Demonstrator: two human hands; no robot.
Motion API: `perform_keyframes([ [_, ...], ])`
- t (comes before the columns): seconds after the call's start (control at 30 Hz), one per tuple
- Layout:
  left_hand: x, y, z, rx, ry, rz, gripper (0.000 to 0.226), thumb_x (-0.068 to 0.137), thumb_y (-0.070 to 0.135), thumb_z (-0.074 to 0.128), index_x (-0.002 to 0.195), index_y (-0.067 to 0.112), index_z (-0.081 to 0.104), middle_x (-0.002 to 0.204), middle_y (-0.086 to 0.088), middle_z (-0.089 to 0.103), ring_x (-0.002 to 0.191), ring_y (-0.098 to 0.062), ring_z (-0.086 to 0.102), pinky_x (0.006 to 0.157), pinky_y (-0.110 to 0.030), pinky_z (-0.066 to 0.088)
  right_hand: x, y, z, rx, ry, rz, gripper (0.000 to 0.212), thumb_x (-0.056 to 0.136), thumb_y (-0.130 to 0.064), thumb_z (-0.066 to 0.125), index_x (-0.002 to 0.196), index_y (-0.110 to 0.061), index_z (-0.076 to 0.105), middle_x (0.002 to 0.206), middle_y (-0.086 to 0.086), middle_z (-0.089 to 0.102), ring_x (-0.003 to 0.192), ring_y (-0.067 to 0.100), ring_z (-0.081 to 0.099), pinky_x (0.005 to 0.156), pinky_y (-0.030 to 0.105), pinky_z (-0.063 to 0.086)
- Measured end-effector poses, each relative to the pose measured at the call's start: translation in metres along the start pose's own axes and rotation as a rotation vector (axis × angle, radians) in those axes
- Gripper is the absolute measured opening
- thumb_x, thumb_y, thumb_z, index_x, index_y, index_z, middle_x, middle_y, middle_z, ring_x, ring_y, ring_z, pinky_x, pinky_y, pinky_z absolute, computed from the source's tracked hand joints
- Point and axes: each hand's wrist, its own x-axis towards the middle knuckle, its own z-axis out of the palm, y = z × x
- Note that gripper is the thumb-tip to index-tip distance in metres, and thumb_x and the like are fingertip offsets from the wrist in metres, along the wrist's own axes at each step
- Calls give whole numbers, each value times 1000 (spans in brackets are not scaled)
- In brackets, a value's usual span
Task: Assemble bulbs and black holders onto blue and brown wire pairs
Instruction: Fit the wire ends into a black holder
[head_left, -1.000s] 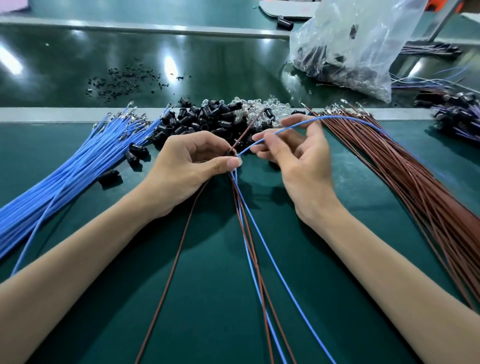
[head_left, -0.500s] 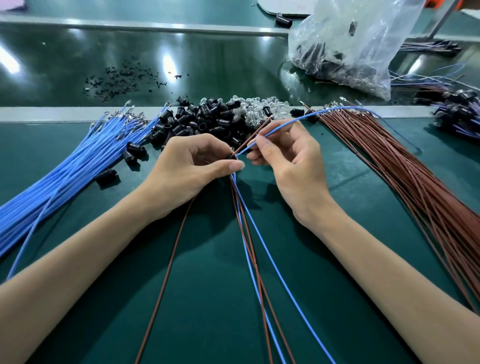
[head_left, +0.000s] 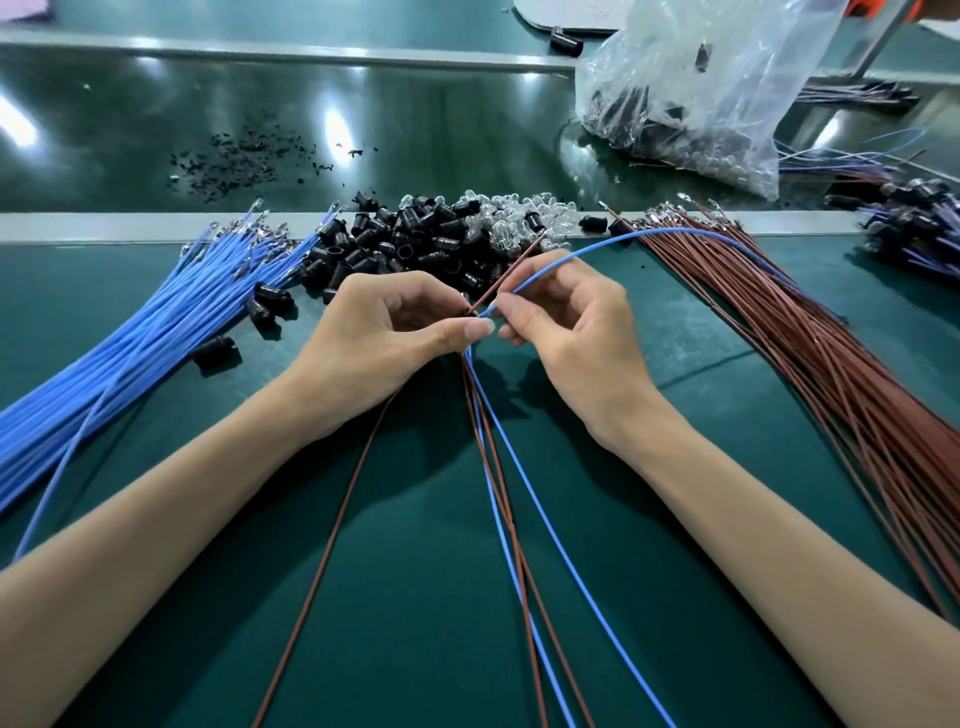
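Pinching: the right hand (head_left: 566, 332) has thumb and forefinger closed on a blue wire (head_left: 571, 254) close to its near end.
Left hand: the left hand (head_left: 379, 338) is curled, thumb pressed to fingertips, clamping a gather of wires (head_left: 498, 467) that fans toward the person below it.
Key relation: the blue wire's tip lies just left of the right fingertips and almost touches the left thumb. The next move is judged to be a short push leftward and down into the left hand's grip.
Long axis: the blue wire rises from the pinch up and to the right, then arcs away over the brown bundle (head_left: 805, 338).
Brown wire: one brown wire (head_left: 506, 275) stands out of the left hand's grip, slanting up and right between the two hands.
Nearer hand: both meet at the tip; the right steers and the left receives.
Hidden: a dark spot inside the left fingers may be a black holder, too shaded to tell.
Materials: smooth thin plastic-sheathed wire, springy, with small metal terminals on the bundle ends.
Just beyond the hands: a heap of black holders (head_left: 410, 239), short matt tubes, beside clear glassy bulbs (head_left: 519, 218).
Left of the left hand: the blue bundle (head_left: 156, 332), on the green mat (head_left: 415, 571).
Far right: a crinkled plastic bag (head_left: 701, 93).
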Motion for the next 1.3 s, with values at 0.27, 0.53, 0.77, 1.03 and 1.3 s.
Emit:
perform_keyframes([
  [0.27, -1, 2, -2, 19, -4, -10, 21, 71, 25, 73, 82, 7, 70, 74, -5, 71, 68, -8, 62, 68, -18, 50, -1, 1, 2, -59, 8, -52, 23, 86, 0, 63, 78, -22, 60, 70, -13, 63, 61, 5, 62, 65, 19, 49],
  [0.53, -2, 2, -2, 61, -4, -1, 26, 71, 32, 72, 83, 8, 72, 80, -16, 71, 70, -12, 59, 69, -27, 46, 0, 2, 0, 43, -74, -18, 22, 87, 1, 64, 80, -20, 63, 68, -10, 66, 59, 5, 61, 62, 17, 49],
  [0.77, -1, 1, -1, 41, 12, -18, 22, 73, 31, 70, 85, 13, 74, 71, -3, 70, 60, -2, 58, 63, -14, 48, 2, 3, 0, 45, -45, -8, 21, 87, 1, 63, 81, -19, 62, 68, -13, 65, 59, 3, 61, 62, 16, 48],
  [1.03, 0, 0, -2, 22, 10, -22, 23, 67, 28, 74, 86, 15, 73, 84, -4, 74, 72, -7, 64, 74, -21, 52, 2, 4, -2, 70, -31, 31, 21, 88, 1, 62, 80, -19, 62, 69, -11, 65, 60, 3, 60, 62, 16, 48],
  [1.3, -1, -2, -2, 13, -10, -31, 25, 67, 28, 75, 87, 12, 74, 81, -3, 74, 70, -4, 65, 73, -19, 53, 1, 2, -3, 117, -41, 30, 20, 88, 2, 61, 81, -16, 63, 67, -10, 64, 58, 4, 58, 61, 17, 48],
])
